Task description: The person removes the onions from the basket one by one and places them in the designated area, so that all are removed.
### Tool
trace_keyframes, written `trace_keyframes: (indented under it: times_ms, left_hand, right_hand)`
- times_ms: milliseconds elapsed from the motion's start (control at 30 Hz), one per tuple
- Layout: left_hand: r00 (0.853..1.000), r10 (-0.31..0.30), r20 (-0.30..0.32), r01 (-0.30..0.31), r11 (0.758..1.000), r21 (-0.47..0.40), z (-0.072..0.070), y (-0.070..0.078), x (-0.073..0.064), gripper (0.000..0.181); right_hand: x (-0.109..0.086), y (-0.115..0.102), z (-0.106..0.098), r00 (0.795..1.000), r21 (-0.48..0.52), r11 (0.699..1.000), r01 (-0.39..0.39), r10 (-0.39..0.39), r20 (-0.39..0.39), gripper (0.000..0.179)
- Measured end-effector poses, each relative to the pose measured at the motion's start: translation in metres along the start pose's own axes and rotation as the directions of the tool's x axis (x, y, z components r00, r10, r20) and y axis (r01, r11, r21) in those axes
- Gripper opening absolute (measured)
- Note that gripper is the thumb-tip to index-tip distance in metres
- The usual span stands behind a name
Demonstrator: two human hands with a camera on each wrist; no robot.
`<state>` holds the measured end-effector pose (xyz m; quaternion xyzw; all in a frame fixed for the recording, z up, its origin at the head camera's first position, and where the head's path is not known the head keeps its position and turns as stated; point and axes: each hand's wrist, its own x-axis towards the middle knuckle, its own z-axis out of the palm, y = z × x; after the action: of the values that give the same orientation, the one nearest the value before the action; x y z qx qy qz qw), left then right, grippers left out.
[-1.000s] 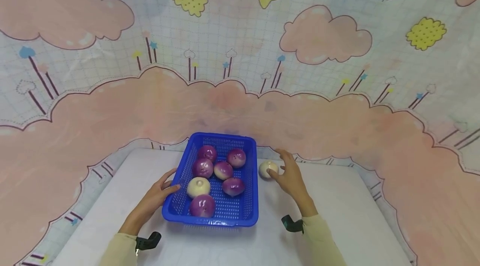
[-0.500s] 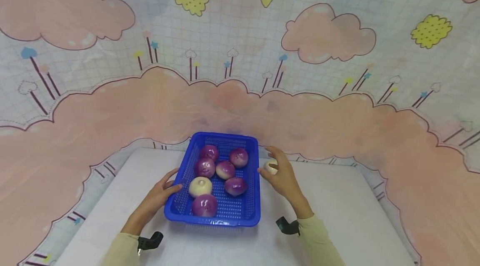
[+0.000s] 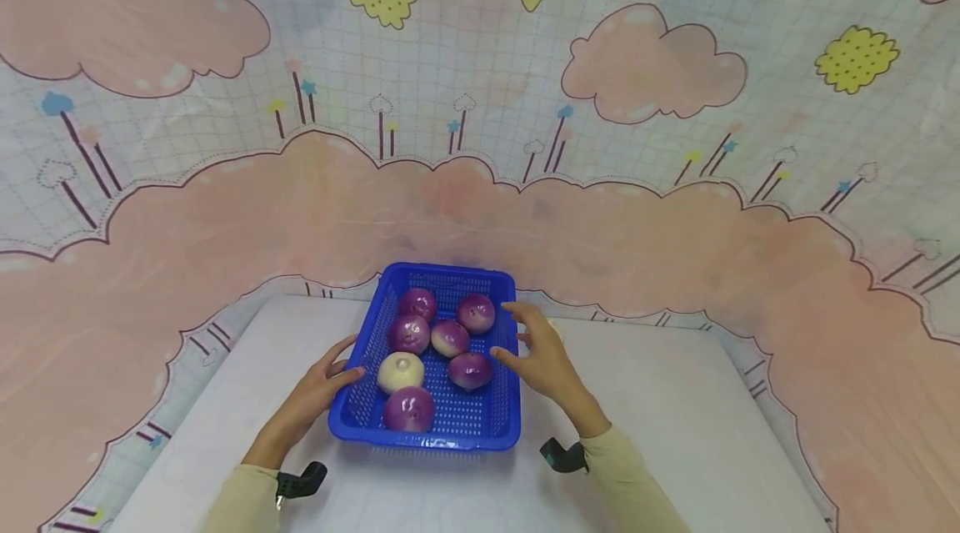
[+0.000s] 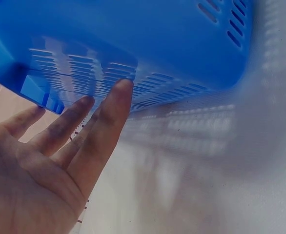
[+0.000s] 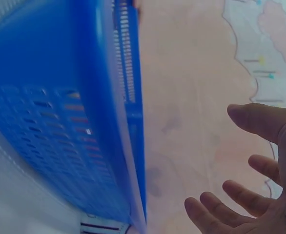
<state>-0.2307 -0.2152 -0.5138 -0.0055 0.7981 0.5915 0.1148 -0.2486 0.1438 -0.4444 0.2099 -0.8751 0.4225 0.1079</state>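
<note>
A blue perforated plastic basket [image 3: 427, 438] stands on the white table. Inside lie several glossy round bulb vegetables, purple with paler undersides [image 3: 408, 334], and one cream-coloured bulb [image 3: 401, 373] with a nub on top. My left hand [image 3: 309, 395] holds the basket's left side, thumb over the rim and fingers [image 4: 101, 131] against the slotted outer wall. Over the right rim hovers my right hand [image 3: 543, 354], fingers spread and nothing in them; the right wrist view shows its fingers [image 5: 245, 195] apart from the basket wall. A second cream bulb on the table is almost wholly hidden behind this hand.
White tabletop [image 3: 675, 416] extends to both sides of the basket. Behind it hangs a cloth backdrop [image 3: 450, 216] printed with pink clouds and stars, reaching down to the table's far edge. Dark camera mounts [image 3: 564, 456] sit on both wrists.
My right hand has left the cream bulb on the table and moved left, up to and over the basket's right rim. The left hand keeps its place on the basket.
</note>
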Motion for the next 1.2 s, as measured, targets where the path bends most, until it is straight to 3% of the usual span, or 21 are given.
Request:
trace_keyframes:
  times_ms: [167, 533, 833, 1200]
  left_hand:
    - [1.0, -0.003, -0.005, 0.003, 1.0, 0.009, 0.0, 0.0, 0.0, 0.072]
    - [1.0, -0.012, -0.002, 0.012, 1.0, 0.009, 0.0, -0.001, 0.0, 0.073]
    - [1.0, -0.026, -0.013, 0.026, 1.0, 0.009, 0.0, -0.001, 0.002, 0.073]
    - [1.0, -0.016, -0.007, 0.016, 1.0, 0.012, 0.002, -0.001, 0.0, 0.073]
  right_hand:
    - [-0.001, -0.003, 0.01, 0.998, -0.029, 0.998, 0.054, -0.053, 0.037, 0.063]
    - [0.003, -0.004, 0.023, 0.982, -0.17, 0.981, 0.095, -0.065, 0.177, 0.063]
    - [0.009, 0.0, 0.03, 0.942, -0.244, 0.956, 0.166, -0.08, 0.327, 0.054]
    - [0.019, 0.002, 0.04, 0.886, -0.406, 0.882, 0.241, -0.029, 0.463, 0.058]
